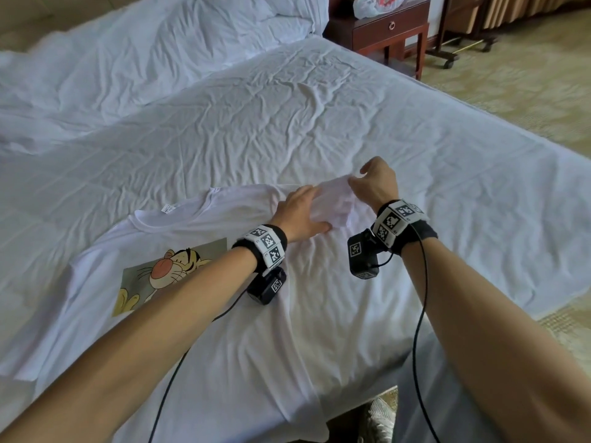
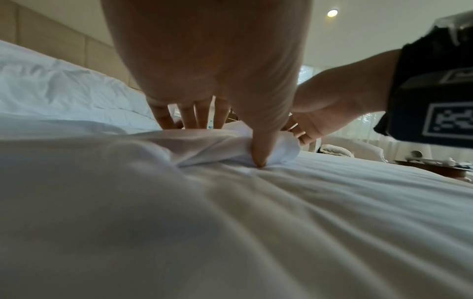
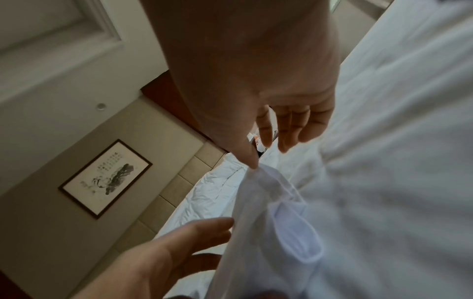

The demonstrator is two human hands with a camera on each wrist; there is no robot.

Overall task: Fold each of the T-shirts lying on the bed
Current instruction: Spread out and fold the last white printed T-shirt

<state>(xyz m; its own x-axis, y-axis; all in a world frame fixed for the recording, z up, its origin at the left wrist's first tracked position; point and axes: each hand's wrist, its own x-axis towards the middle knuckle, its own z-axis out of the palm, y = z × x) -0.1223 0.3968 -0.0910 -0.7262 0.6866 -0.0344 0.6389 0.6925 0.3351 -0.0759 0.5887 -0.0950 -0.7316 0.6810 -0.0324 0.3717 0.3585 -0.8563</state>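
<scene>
White cotton covers nearly everything here: a white T-shirt (image 1: 243, 314) with a cartoon tiger print (image 1: 166, 273) lies face up on the near part of the bed (image 1: 319, 116), its collar (image 1: 166, 215) toward the far left and its hem hanging over the near edge. The sheet beneath it is creased all over.

The sleeve (image 1: 335, 203) on the right side of the shirt is lifted off the bed between the two hands. The left hand (image 1: 300, 212) lies flat on the shirt at the shoulder, fingers straight and spread, with the thumb pressing the cloth down where the sleeve begins; the left wrist view shows that thumb (image 2: 261, 149) sunk into a bunched fold of white cloth. The right hand (image 1: 374, 183) is just beside it to the right, raised a little above the bed. Its thumb and a finger pinch the far edge of the sleeve, and the right wrist view shows the thumb tip (image 3: 252, 161) touching the top of the lifted cloth while the other fingers (image 3: 289, 131) hang loosely curled and apart from it.

Both wrists carry black bands with square markers (image 1: 267, 241) and a small black camera (image 1: 267, 287) under each, with cables trailing toward the near edge.

At the far left a rumpled white duvet (image 1: 96, 68) and pillows (image 1: 271, 11) lie heaped. Beyond the bed on the far right stands a dark wooden nightstand (image 1: 390, 30) with a plastic bag (image 1: 374, 4) on top.
</scene>
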